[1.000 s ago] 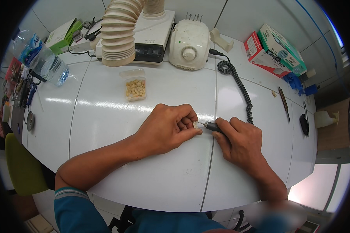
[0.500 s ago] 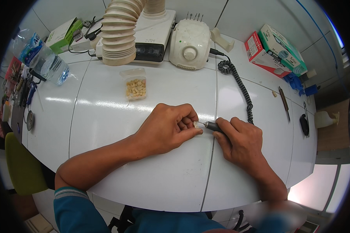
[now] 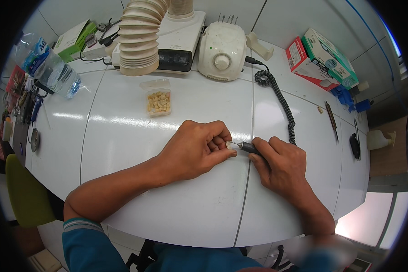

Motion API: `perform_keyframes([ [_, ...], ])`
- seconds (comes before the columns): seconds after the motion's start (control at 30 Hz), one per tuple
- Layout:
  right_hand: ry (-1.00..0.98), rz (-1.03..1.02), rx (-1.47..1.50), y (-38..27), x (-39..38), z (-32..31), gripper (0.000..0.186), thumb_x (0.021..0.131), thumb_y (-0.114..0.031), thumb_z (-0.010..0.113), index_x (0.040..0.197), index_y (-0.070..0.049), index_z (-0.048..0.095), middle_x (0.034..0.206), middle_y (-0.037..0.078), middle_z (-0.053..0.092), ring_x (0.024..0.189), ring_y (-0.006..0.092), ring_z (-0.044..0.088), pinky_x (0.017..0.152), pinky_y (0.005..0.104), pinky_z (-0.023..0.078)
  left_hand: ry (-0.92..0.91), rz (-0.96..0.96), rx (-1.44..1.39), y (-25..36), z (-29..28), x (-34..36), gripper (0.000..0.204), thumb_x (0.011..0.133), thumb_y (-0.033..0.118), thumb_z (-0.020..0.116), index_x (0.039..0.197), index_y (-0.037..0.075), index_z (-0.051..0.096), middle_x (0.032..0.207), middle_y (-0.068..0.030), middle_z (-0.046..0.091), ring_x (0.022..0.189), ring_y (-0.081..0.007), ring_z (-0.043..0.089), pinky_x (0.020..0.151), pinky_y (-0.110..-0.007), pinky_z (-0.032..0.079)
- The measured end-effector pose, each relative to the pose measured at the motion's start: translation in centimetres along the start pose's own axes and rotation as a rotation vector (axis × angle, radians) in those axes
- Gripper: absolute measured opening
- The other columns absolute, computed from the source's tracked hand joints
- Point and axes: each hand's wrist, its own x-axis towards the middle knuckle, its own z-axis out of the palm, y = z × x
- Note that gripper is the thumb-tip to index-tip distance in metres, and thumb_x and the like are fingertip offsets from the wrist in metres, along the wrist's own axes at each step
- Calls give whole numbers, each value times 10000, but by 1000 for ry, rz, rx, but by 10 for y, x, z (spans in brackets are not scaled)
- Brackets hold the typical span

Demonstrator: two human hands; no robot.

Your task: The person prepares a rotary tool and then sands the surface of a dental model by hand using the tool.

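My left hand (image 3: pixel 192 149) is closed in a pinch on a small whitish tooth-like piece (image 3: pixel 229 145), mostly hidden by the fingertips. From the right, my right hand (image 3: pixel 285 165) grips a black rotary handpiece (image 3: pixel 248 147) like a pen. Its thin metal bit points left and meets the piece, or comes very near it; contact is too small to tell. Beyond my left hand stands a small clear plastic box (image 3: pixel 157 85), lid open, holding several yellowish tooth-like pieces (image 3: pixel 158 102).
A white control unit (image 3: pixel 222 52) with a knob and several upright bits stands at the back; a coiled black cord (image 3: pixel 283 104) runs from it toward my right hand. Left of it hangs a ribbed hose (image 3: pixel 139 41). A water bottle (image 3: pixel 54 72), glove-style boxes (image 3: pixel 319 59) and a pointed tool (image 3: pixel 332 121) lie around.
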Motion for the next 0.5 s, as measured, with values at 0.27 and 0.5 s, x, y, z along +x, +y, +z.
perform_keyframes([
  [0.27, 21, -8, 5, 1, 0, 0, 289, 947, -306, 857, 1166, -134, 783, 748, 15, 533, 547, 199, 542, 521, 373, 428, 0, -13, -2, 1, 1, 0, 277, 947, 196, 910, 1074, -6, 769, 835, -51, 770, 745, -90, 717, 689, -241, 603],
  [0.5, 13, 2, 8, 0, 1, 0, 283, 947, -302, 857, 1163, -135, 781, 745, 16, 541, 549, 203, 548, 526, 374, 432, 6, -3, -10, 1, 0, 0, 280, 948, 199, 910, 1074, -8, 770, 848, -60, 775, 750, -96, 722, 689, -243, 604],
])
